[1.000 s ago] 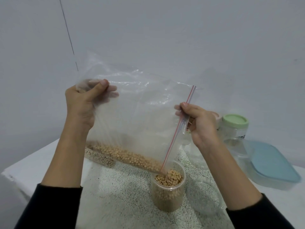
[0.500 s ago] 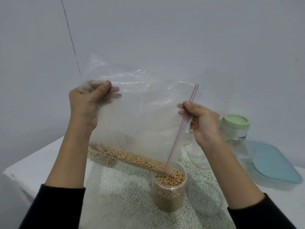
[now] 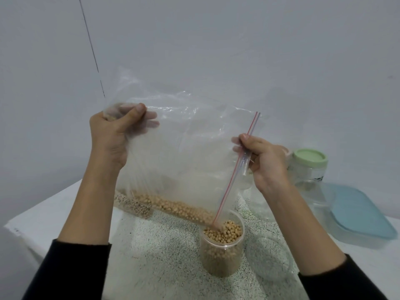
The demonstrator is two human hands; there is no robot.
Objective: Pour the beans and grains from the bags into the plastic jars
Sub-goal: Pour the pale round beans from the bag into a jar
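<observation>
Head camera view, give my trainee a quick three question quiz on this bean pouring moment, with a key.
1. True or false: the clear plastic jar under the clear zip-lock bag is empty.
2. Which hand pinches the bag's red-striped zip edge?
3. The lid of the jar at the back right is: A green, B red, C black.

Key:
1. False; tan beans nearly fill it.
2. The right hand; the left hand holds the bag's bottom corner.
3. A; the round green lid.
</observation>
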